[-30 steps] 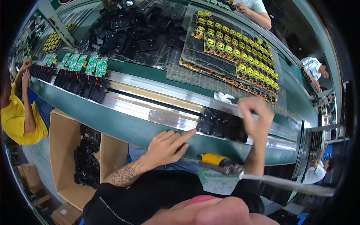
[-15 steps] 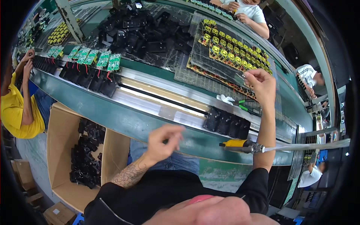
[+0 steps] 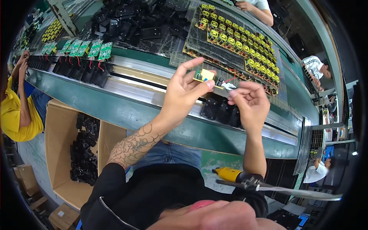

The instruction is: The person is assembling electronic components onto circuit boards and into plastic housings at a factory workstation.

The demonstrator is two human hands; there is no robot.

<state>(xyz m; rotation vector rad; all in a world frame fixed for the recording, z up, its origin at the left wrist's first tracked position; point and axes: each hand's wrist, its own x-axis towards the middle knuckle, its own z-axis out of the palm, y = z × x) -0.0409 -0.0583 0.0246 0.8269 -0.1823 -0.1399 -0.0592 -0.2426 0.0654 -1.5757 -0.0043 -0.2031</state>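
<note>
An open cardboard box (image 3: 59, 149) stands at lower left, a smaller carton (image 3: 64, 216) by the bottom edge. A person in yellow (image 3: 27, 115) occupies the left edge; a metal post (image 3: 63, 17) slants at upper left. One white-shirted person (image 3: 313, 68) is at upper right, another white-shirted worker (image 3: 316, 172) at lower right.
</note>
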